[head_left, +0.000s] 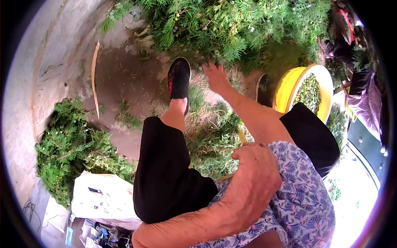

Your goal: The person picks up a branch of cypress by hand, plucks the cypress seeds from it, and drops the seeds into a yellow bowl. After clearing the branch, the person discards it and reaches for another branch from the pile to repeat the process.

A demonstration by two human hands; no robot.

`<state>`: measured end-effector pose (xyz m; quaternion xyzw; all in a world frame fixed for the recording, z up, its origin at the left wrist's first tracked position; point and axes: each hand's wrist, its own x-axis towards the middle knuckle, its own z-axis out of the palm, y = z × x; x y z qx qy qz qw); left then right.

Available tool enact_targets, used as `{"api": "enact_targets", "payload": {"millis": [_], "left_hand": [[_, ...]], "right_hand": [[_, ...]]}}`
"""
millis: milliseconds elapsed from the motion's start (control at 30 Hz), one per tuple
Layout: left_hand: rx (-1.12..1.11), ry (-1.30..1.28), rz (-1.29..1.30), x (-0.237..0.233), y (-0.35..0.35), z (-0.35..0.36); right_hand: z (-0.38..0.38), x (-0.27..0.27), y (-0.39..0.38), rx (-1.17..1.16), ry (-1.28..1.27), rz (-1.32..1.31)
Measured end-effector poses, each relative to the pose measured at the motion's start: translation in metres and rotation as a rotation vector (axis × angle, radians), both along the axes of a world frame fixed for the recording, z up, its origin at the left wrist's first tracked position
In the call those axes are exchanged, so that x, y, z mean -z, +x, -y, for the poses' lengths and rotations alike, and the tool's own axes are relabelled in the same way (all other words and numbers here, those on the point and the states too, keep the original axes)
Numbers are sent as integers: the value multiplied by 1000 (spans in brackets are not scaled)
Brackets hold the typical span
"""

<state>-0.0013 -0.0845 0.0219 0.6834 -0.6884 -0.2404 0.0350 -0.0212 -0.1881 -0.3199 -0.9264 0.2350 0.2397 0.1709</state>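
My right hand (217, 78) is stretched forward over the ground beside my black shoe (179, 78). Its fingers are spread, and nothing shows in them. Just beyond it lies a big heap of green conifer branches (235, 29). My left hand (257, 167) is bent in front of my body, close to the right forearm and the patterned sleeve. Its fingers are curled, and whatever lies inside them is hidden. To the right, a yellow bucket (285, 89) holds many small green cones or berries (308, 93).
Loose sprigs (215, 140) lie between my legs, partly over something yellow. Another branch pile (74, 144) lies at left, next to a white sack or box (105, 196). A thin wood strip (95, 78) rests by the pale wall (45, 70). Dark purple cloth (366, 103) is at far right.
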Motion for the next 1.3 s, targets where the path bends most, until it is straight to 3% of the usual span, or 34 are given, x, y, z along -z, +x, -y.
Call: {"api": "enact_targets", "payload": {"millis": [133, 233, 300, 333, 367, 433, 567, 633, 767, 833, 867, 900, 933, 967, 1033, 1100, 1167, 1233, 1300], "left_hand": [[51, 47, 29, 1, -5, -1], [68, 17, 38, 1, -8, -1], [77, 18, 37, 1, -8, 0], [75, 22, 48, 1, -8, 1], [73, 26, 59, 2, -9, 2], [73, 37, 48, 2, -9, 4], [99, 92, 26, 2, -9, 8], [76, 67, 50, 5, -10, 6], [85, 43, 83, 3, -8, 9], [80, 84, 29, 2, -4, 15], [72, 135, -29, 0, -2, 18], [81, 118, -19, 0, 2, 17], [-52, -13, -95, 0, 7, 14], [-180, -148, -171, -1, 12, 13], [-397, -208, -176, 0, 18, 25], [-615, -383, -167, 7, 26, 34], [-862, -610, -726, 29, 37, 44], [-1170, -487, -1294, 10, 40, 48], [-1232, -412, -1437, 18, 42, 52]], "right_hand": [[-13, -17, -44, 57, 167, -68], [-7, -22, -56, -93, 114, -78], [10, -1, -49, -77, 47, 119], [16, 4, -45, -176, -176, 248], [24, 9, -41, -176, -176, 249], [38, -12, -22, 164, -17, 465], [52, 22, -32, 112, -102, 432], [54, 13, -36, 172, -36, 98], [58, 6, -59, 274, -79, 185], [63, -9, -67, 576, 219, 270], [66, -21, -70, 581, 205, 282], [66, -46, -67, 668, 346, 301], [67, -71, -63, 749, 489, 325], [66, -93, -60, 750, 474, 350], [66, -134, -51, 946, 582, 585], [68, -184, -44, 908, 606, 694], [71, -227, -41, 900, 670, 786], [71, -268, -40, 869, 667, 867], [68, -305, -40, 819, 628, 950]]}}
